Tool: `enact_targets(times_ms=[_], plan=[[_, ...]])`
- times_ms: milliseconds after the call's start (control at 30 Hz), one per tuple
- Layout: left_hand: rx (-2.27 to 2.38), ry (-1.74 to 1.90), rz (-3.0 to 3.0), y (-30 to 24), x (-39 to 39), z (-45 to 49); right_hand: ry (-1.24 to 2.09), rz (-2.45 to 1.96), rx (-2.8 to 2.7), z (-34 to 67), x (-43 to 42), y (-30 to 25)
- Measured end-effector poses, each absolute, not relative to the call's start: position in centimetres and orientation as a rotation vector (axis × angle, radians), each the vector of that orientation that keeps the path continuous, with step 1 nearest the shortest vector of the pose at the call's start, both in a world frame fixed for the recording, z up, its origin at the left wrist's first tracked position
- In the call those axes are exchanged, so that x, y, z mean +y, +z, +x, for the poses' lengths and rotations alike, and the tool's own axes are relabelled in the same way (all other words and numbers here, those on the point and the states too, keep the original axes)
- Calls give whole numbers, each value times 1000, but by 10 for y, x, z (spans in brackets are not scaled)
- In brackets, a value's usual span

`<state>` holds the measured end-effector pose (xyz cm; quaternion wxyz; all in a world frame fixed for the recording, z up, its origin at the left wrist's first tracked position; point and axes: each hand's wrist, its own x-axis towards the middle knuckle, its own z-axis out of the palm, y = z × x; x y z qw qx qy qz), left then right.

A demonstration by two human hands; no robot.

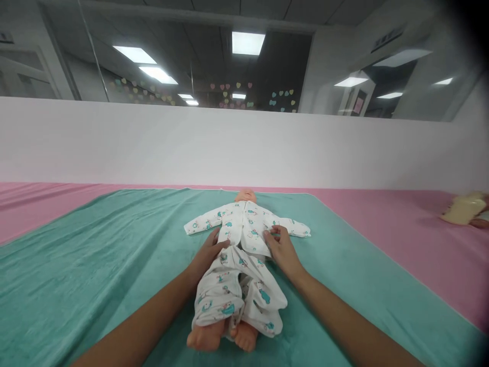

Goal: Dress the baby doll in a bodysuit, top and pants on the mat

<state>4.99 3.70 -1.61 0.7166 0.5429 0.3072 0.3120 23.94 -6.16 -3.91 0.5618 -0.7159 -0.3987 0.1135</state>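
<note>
Doll (240, 255) on the blanket (95, 265), feet nearest, left hand (208, 252) and right hand (280, 250) flanking its waist — bottle (464, 208) far right.

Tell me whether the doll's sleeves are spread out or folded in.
Spread out: both sleeves of the printed top lie flat on the teal blanket, stretched sideways; left hand and right hand rest at its hem.

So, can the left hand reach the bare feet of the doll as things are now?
Probably yes. The left hand rests at the waist of the doll; the bare feet lie nearer the person on the teal blanket, with nothing lying between.
</note>
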Motion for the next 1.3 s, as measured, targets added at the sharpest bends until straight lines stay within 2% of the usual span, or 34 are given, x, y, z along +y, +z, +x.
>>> enact_targets(times_ms=[67, 167, 267, 467, 600, 767, 933, 1067, 1200, 1300], plan=[[597, 692, 1168, -19, 33, 50, 479, -1743, -820, 240, -59, -43], [526, 703, 1123, -22, 30, 52, 607, -1631, -812, 234, -59, -42], [481, 703, 1070, -18, 22, 51, 614, -1488, -896, 229, -59, -38], [451, 683, 1047, -15, -4, 51, 598, -1479, -1032, 249, -56, -41], [604, 737, 1202, -22, 2, 56, 625, -1495, -1156, 262, -62, -43], [892, 875, 1748, -25, 24, 59, 341, -1709, -1463, 263, -63, -42], [824, 936, 2170, -25, 23, 67, -29, -1945, -1632, 244, -63, -33], [882, 955, 2409, -19, 12, 74, -405, -1859, -1811, 227, -71, -21], [910, 1082, 2503, -13, 16, 71, -514, -1815, -1809, 226, -69, -17], [1067, 1179, 2255, -12, 34, 57, -398, -1805, -1599, 238, -67, -18]])
